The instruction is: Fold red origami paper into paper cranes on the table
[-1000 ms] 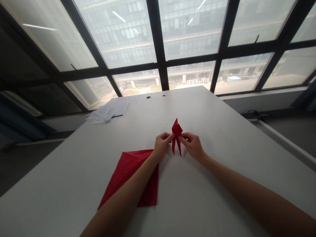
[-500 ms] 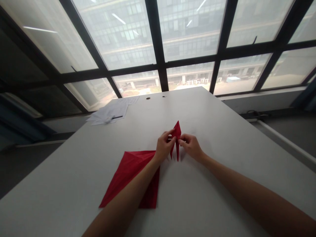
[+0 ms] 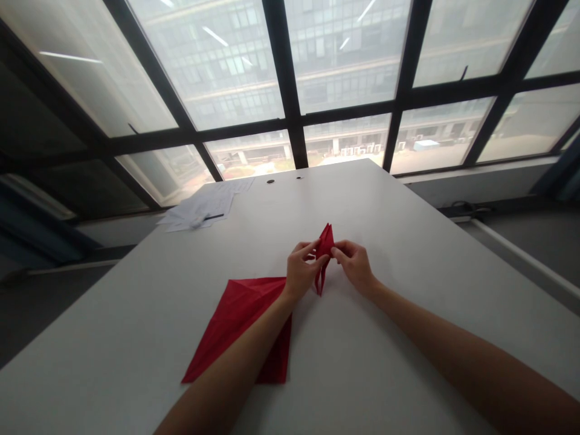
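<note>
Between my hands is a red folded origami paper (image 3: 325, 241), narrow and pointed at the top, with two thin legs hanging toward me. My left hand (image 3: 301, 266) pinches its left side, the thumb lying across the front. On the opposite edge, my right hand (image 3: 354, 261) grips the paper between thumb and fingers. A larger red paper sheet (image 3: 231, 314) with crease lines lies flat on the table to the left, partly covered by my left forearm.
The white table (image 3: 362, 350) stretches away to a row of dark-framed windows (image 3: 296, 142). Loose white papers (image 3: 194, 208) lie at the far left with a dark pen (image 3: 214, 216) on them. Two small round holes are near the far edge.
The folded paper has turned slightly; its tip now shows two points and its legs hang closer together. My right hand has shifted slightly up along its edge.
</note>
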### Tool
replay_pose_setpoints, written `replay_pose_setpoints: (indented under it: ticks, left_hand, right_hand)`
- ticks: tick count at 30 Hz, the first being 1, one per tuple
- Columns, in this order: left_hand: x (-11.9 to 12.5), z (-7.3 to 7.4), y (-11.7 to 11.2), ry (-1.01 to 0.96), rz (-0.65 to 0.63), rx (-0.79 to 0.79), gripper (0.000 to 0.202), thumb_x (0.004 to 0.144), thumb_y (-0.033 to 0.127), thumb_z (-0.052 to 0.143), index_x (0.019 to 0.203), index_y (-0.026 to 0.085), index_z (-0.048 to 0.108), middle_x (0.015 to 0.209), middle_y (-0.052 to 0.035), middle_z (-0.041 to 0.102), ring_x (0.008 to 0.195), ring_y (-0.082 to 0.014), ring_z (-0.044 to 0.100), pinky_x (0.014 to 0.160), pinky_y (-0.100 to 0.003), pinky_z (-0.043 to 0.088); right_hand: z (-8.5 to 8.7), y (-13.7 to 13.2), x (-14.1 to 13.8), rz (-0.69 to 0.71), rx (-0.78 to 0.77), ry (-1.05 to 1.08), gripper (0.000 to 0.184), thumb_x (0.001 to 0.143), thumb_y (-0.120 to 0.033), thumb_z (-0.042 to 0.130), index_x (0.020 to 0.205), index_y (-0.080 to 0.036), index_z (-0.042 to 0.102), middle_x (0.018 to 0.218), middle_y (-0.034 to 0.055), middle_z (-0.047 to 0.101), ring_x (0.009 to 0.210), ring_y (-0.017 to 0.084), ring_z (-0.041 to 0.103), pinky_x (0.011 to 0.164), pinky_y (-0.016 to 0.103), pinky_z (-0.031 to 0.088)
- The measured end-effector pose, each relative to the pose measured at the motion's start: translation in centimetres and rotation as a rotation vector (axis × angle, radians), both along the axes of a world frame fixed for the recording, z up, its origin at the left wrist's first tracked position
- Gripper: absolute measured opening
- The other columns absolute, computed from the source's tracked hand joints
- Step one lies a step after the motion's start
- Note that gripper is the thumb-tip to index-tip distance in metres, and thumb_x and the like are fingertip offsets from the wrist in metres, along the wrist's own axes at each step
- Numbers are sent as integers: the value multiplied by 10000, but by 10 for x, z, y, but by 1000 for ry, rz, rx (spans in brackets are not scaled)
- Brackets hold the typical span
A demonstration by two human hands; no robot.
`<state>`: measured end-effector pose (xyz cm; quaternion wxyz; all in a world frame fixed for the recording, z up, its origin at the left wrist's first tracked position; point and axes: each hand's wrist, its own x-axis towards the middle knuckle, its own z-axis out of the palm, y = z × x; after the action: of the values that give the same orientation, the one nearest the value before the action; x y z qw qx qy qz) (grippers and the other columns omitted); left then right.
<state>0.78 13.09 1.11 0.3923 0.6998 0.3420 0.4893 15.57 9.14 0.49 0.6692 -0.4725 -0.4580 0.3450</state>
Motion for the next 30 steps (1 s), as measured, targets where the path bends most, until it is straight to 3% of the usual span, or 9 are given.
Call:
replay_pose_setpoints:
  ticks: [5, 9, 14, 23, 30]
  left_hand:
    - [-1, 0, 4, -20, 53, -80, 291, 868, 340, 641, 1072, 162, 747, 985, -81, 748, 836, -196, 698, 752, -308, 564]
    - [-4, 2, 6, 0, 96, -75, 245, 836, 360, 674, 919, 150, 769, 842, -69, 767, 750, -205, 701, 683, -296, 544]
    - [-4, 5, 1, 24, 143, -28, 226, 828, 364, 688, 927, 180, 774, 796, -51, 760, 709, -199, 690, 636, -283, 521]
    - [-5, 16, -5, 49, 247, 132, 192, 860, 354, 654, 832, 191, 751, 898, -61, 688, 842, -184, 652, 634, -252, 548]
    - [-1, 14, -8, 156, 183, 209, 130, 829, 293, 703, 917, 200, 680, 890, -38, 640, 788, -160, 634, 591, -230, 524]
  right_hand:
    - [0, -2, -2, -91, 51, -90, 154, 803, -317, 647, 800, -181, 719, 753, 41, 708, 669, 175, 608, 603, 288, 465]
    - [-4, 1, 1, -138, 34, -89, 169, 812, -322, 619, 773, -180, 702, 692, 28, 682, 613, 163, 570, 565, 280, 434]
    - [-5, 3, 4, -211, 20, -97, 166, 800, -316, 616, 724, -184, 680, 661, 28, 670, 603, 172, 562, 574, 292, 430]
    - [-7, 7, 9, -322, 12, -149, 144, 789, -273, 602, 685, -184, 645, 636, 23, 648, 593, 173, 554, 585, 299, 423]
    - [-2, 0, 2, -227, 56, -232, 142, 798, -253, 610, 672, -192, 629, 622, 0, 623, 560, 150, 527, 539, 275, 411]
